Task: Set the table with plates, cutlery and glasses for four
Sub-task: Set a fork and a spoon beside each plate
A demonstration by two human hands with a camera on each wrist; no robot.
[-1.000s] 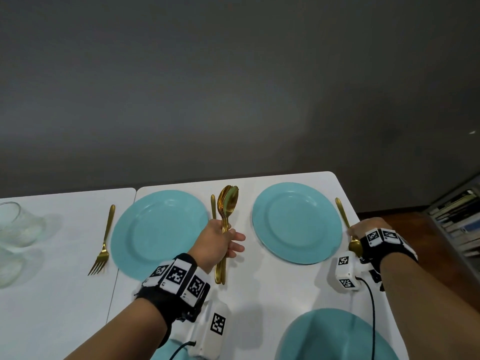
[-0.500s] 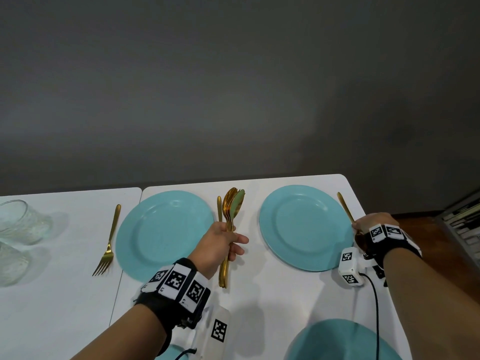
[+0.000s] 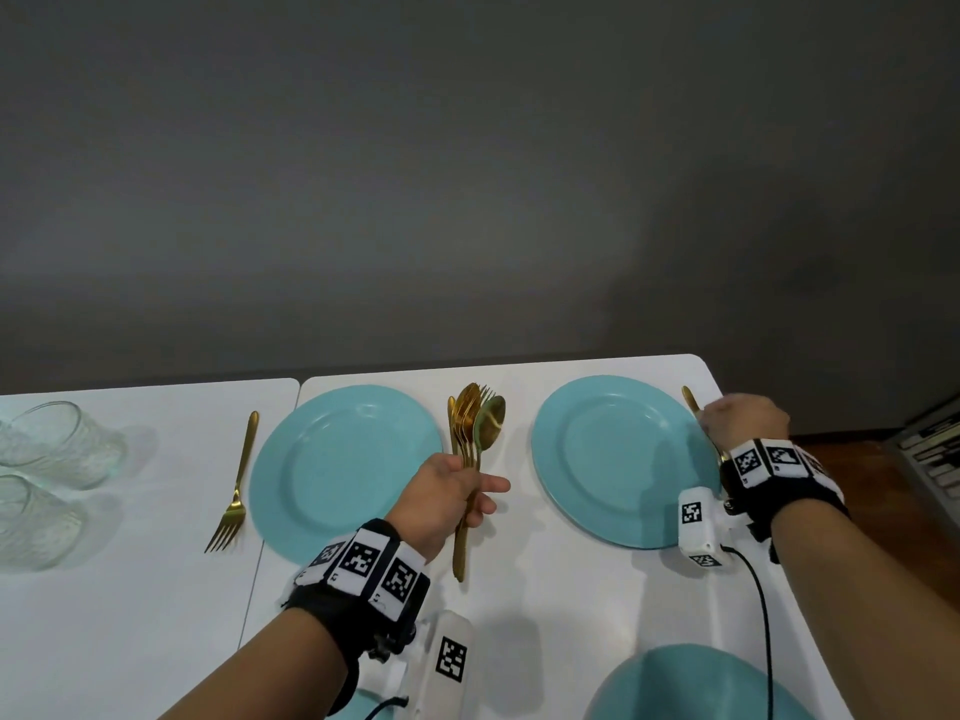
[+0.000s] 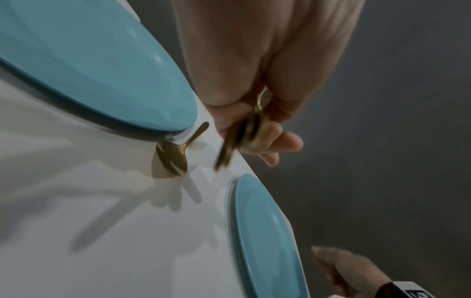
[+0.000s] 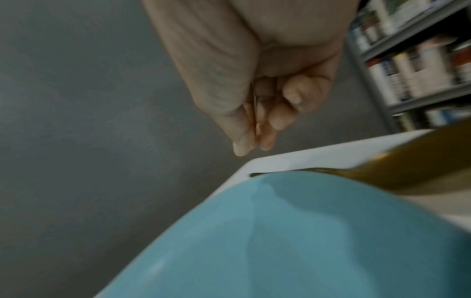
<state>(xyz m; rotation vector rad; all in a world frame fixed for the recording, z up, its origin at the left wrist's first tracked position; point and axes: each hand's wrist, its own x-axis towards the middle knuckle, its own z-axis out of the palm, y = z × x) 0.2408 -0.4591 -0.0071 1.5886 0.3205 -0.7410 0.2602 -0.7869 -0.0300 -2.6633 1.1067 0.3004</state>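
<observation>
Compared with one second earlier, the right hand (image 3: 744,425) has moved from the bowl end of the spoon (image 3: 693,400) lying right of the far-right plate (image 3: 618,459) up toward its handle; the left hand (image 3: 441,498) remains between the two far plates. The right hand's fingers are curled in with thumb and fingertips pressed together; a thin edge shows between them in the right wrist view, but what it is cannot be told. The left hand's fingers wrap a bundle of gold cutlery (image 3: 475,433), spoons and forks, held upright above the white table (image 3: 545,589). A second spoon (image 4: 173,159) lies beside the far-left plate (image 3: 345,467), a fork (image 3: 236,491) on that plate's other side, and glasses (image 3: 52,480) stand well apart at the left. Step in hand: laying cutlery at the far-right setting, which appears to lack a fork. The next move probably calls for drawing one fork from the bundle and setting it left of that plate.
</observation>
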